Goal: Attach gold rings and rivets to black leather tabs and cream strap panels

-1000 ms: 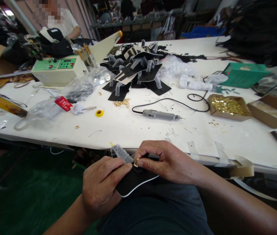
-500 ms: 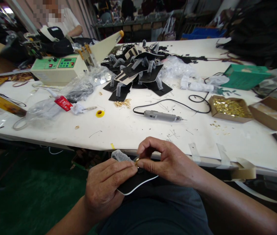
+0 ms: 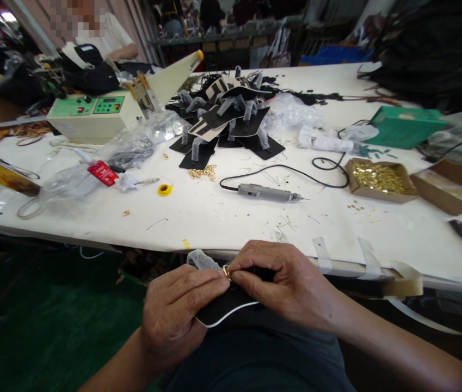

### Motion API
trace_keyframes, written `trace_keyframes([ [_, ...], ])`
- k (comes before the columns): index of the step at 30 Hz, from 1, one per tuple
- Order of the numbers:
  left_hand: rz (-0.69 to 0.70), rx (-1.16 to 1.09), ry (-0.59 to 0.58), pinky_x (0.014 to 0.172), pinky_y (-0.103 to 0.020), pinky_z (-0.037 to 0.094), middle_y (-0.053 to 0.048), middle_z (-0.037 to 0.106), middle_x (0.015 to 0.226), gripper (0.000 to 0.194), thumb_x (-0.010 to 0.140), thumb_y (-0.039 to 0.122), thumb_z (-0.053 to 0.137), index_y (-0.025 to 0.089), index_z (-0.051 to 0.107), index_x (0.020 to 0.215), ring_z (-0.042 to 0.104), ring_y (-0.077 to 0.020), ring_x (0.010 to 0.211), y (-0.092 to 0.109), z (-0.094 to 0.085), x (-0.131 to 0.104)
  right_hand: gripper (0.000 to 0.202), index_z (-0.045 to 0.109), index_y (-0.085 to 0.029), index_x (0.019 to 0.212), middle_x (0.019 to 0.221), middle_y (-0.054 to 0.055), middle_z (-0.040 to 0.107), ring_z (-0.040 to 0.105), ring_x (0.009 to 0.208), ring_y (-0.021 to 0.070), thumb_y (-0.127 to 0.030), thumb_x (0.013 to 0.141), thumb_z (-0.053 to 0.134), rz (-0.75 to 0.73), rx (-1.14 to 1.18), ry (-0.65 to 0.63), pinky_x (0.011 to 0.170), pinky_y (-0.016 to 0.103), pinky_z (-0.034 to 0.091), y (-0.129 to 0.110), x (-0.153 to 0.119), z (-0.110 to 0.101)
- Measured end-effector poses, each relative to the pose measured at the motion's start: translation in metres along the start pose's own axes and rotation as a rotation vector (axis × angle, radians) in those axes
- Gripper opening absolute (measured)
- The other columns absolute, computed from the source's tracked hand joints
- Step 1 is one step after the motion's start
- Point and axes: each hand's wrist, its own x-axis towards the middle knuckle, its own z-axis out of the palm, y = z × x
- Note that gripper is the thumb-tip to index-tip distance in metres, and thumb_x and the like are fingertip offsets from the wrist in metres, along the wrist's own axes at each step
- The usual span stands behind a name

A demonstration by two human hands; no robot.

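Observation:
Across my lap, at the table's front edge, lies a black panel [image 3: 225,309] with a white edge. A strip wrapped in clear plastic [image 3: 203,259] rises from its far side. My left hand [image 3: 184,305] is closed on the panel, its fingertips touching a small gold ring [image 3: 226,272]. From the other side my right hand [image 3: 282,277] pinches this ring between thumb and forefinger. The right hand's other fingers are curled under and partly hidden.
A grey electric screwdriver [image 3: 269,193] lies on the table with its cord behind it. Beyond are piled black panels [image 3: 251,122], loose gold rings [image 3: 203,172], a box of gold pieces [image 3: 381,179], yellow tape [image 3: 164,189] and a red glue tube [image 3: 103,172]. A person sits far left.
My right forefinger has come down onto the gold ring, closing the pinch against the thumb. My left hand stays on the panel. The view has shifted slightly.

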Motion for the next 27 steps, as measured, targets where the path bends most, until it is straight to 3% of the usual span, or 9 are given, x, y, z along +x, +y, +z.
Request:
trace_keyframes([
  [3,-0.019,-0.007,0.015,0.079,-0.029,0.064,-0.009,0.083,0.103,0.032,0.085,0.0,0.074,0.015,0.074,0.114,0.078,-0.0174,0.089,0.001,0.0,-0.001,0.02,0.079,-0.023,0.108,0.099,0.003,0.076,0.069,0.09,0.0179,-0.018,0.094,0.065,-0.04,0.026,-0.026,0.082,0.03,0.053,-0.001,-0.005,-0.004],
  [9,-0.066,-0.006,0.026,0.082,-0.03,0.063,-0.009,0.082,0.105,0.028,0.087,0.003,0.076,0.014,0.074,0.113,0.077,-0.0171,0.092,0.004,0.001,-0.004,0.049,0.073,-0.024,0.118,0.11,0.004,0.074,0.068,0.101,0.0222,-0.036,0.075,0.093,-0.091,0.024,-0.074,0.089,0.032,0.053,0.007,-0.016,-0.005],
  [12,-0.08,-0.028,0.022,0.082,-0.029,0.063,-0.008,0.081,0.106,0.028,0.088,0.004,0.077,0.015,0.075,0.113,0.076,-0.0167,0.094,0.007,0.003,-0.006,0.03,0.071,-0.025,0.111,0.105,0.002,0.076,0.069,0.096,0.0185,-0.019,0.084,0.083,-0.164,-0.048,0.041,0.09,0.032,0.052,0.014,-0.018,0.004],
  [15,-0.101,0.025,0.018,0.079,-0.028,0.063,-0.009,0.079,0.114,0.024,0.089,0.006,0.076,0.018,0.076,0.109,0.076,-0.0153,0.092,0.008,0.006,-0.011,0.033,0.069,-0.025,0.11,0.104,0.002,0.077,0.07,0.094,0.0184,-0.006,0.083,0.074,-0.241,-0.104,0.118,0.089,0.033,0.052,0.019,-0.019,0.012],
  [19,-0.109,0.046,0.012,0.078,-0.028,0.062,-0.011,0.076,0.128,0.027,0.087,0.005,0.078,0.019,0.076,0.11,0.075,-0.0139,0.088,0.006,0.008,-0.014,0.035,0.068,-0.024,0.111,0.103,0.003,0.076,0.069,0.094,0.0191,-0.004,0.083,0.071,-0.259,-0.157,0.115,0.089,0.034,0.052,0.021,-0.021,0.014],
  [23,-0.066,-0.078,-0.05,0.087,-0.031,0.062,-0.01,0.081,0.114,0.033,0.086,-0.004,0.072,0.013,0.074,0.114,0.075,-0.0178,0.101,0.005,0.005,-0.008,0.037,0.067,-0.023,0.116,0.108,0.004,0.076,0.068,0.099,0.0193,-0.003,0.085,0.068,-0.268,-0.195,0.088,0.093,0.034,0.051,0.019,-0.023,0.012],
  [27,-0.027,-0.068,-0.059,0.087,-0.028,0.062,-0.01,0.083,0.109,0.023,0.09,0.002,0.072,0.011,0.075,0.111,0.076,-0.0159,0.098,0.009,0.001,0.0,0.035,0.065,-0.021,0.118,0.109,0.004,0.075,0.067,0.102,0.0188,-0.002,0.089,0.065,-0.314,-0.225,0.067,0.094,0.034,0.048,0.015,-0.025,0.009],
])
